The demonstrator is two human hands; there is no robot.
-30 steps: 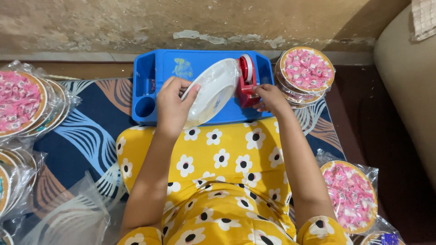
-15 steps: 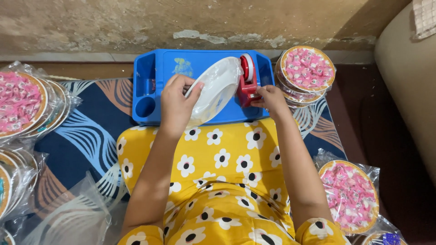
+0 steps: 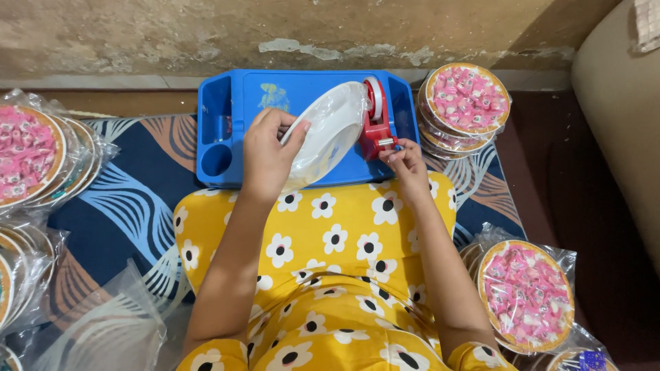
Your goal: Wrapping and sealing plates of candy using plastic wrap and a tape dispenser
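My left hand (image 3: 267, 150) grips a round white plate wrapped in clear plastic (image 3: 328, 130), held tilted on edge over the blue tray table (image 3: 239, 93). My right hand (image 3: 402, 159) pinches at the front of a red tape dispenser (image 3: 377, 124) that stands on the tray just right of the plate. Whether a strip of tape is between the fingers is too small to tell. My lap is covered by yellow cloth with white flowers (image 3: 337, 247).
A stack of wrapped plates filled with pink sweets (image 3: 466, 102) sits right of the tray. More such plates lie at the left (image 3: 31, 154) and lower right (image 3: 526, 294). Loose clear bags (image 3: 89, 330) lie at lower left. A wall runs behind the tray.
My right hand has drawn back from the dispenser toward me. My left hand has kept the plate tilted in nearly the same place.
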